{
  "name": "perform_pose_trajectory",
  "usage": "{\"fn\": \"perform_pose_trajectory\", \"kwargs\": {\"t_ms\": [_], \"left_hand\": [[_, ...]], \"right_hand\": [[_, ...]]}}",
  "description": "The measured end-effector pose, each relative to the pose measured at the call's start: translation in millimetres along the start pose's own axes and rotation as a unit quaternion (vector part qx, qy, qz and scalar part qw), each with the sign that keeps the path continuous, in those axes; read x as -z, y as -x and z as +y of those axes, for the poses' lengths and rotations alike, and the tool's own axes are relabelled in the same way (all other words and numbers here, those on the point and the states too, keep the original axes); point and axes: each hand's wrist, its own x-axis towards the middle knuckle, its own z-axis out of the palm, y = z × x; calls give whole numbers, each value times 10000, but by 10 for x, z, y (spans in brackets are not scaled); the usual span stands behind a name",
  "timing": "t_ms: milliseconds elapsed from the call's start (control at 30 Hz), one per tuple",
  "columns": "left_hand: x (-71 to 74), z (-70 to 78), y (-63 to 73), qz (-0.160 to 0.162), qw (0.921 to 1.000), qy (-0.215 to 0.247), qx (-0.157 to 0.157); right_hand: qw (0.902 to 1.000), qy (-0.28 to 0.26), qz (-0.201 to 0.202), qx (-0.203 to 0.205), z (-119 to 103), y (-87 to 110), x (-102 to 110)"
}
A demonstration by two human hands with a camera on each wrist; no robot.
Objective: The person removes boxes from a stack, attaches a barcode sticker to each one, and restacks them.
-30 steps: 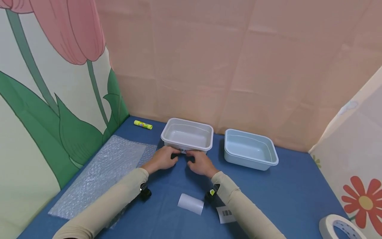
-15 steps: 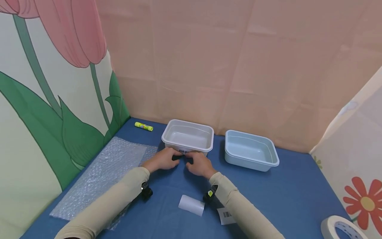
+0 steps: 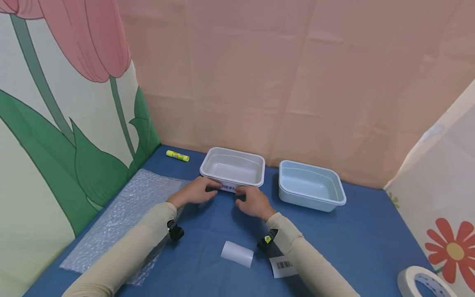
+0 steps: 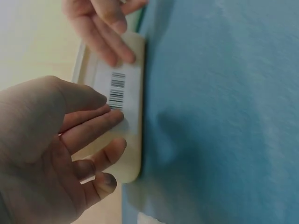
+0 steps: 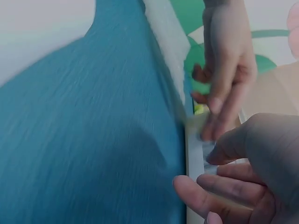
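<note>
A barcode label is stuck on the front wall of the pale grey plastic container. My left hand is at the left part of that wall, fingertips right at the label's end and nothing gripped. Loosely bent fingers show on it in the left wrist view. To the label's right, my right hand has its fingertips against the wall, its fingers loose. A second, pale blue container stands to the right of the grey one.
Bubble wrap lies on the left of the blue table. A yellow-green glue stick is behind it. In front are a curled white paper piece and a loose barcode label; a tape roll is at front right.
Both hands have drawn apart along the grey container's front, the left hand leftward and the right hand slightly right. More of the barcode shows between them now. The containers have stayed put.
</note>
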Motion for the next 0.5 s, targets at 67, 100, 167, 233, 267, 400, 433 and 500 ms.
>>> {"fn": "perform_pose_trajectory", "kwargs": {"t_ms": [67,100,167,233,267,400,433,500], "left_hand": [[27,5,-25,-24,9999,96,-118],[37,5,-29,-38,9998,145,-124],[59,-6,-18,-74,9998,179,-98],[94,-20,16,-110,9998,150,-14],[118,-28,42,-121,9998,134,54],[240,-91,126,-159,9993,101,328],[271,-109,141,-162,9991,86,379],[335,-129,170,-196,9990,72,397]], "right_hand": [[9999,-80,-25,113,-39,-31,-17],[9999,-112,-29,124,-56,-37,-25],[9999,-127,-7,85,-69,-36,-36],[9999,-114,15,-56,-68,-6,-25],[9998,-90,18,-152,-65,22,-6],[9987,178,-91,-475,5,195,173],[9981,231,-207,-539,36,261,249],[9958,402,-527,-624,102,417,420]]}}
